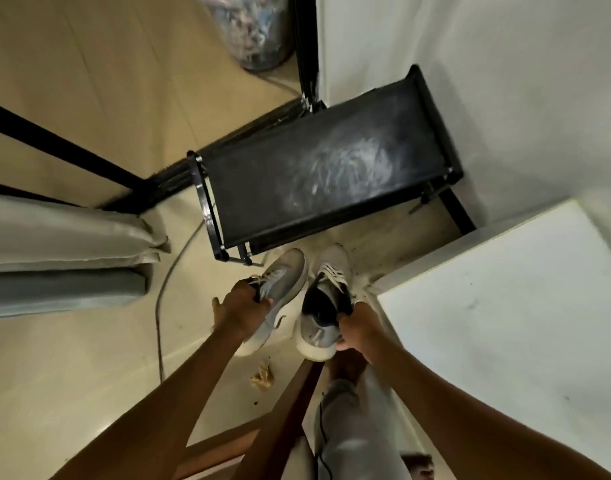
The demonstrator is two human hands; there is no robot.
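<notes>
1. The left hand (240,308) grips the left sneaker (285,277) at its mouth. The fingers are curled over the collar beside the laces with their tips hidden inside, and the thumb stands off to the outer side.
2. The right hand (357,327) holds the right sneaker (328,271) by the heel end. Its fingers are hooked over the rim into the dark opening, and the thumb is pressed against the outside of the heel.
3. Both sneakers run forward from the fingers, toes pointing away, side by side and almost touching in the gap between the two hands. They look lifted off the floor (89,81), though I cannot tell for certain.
4. Just beyond the toes stands a black shoe rack (314,174), its top shelf smeared with pale dust.
5. As I judge it, the pair is gathered and firmly in hand, so the pick-up is done. Neither sneaker rests on the shelf yet. What remains is to carry them forward past the toes' present line, set them down level, and uncurl the fingers.
6. To the outer side of the right fingers is a white cabinet (505,323). To the outer side of the left thumb a cable (160,306) trails along the floor.
</notes>
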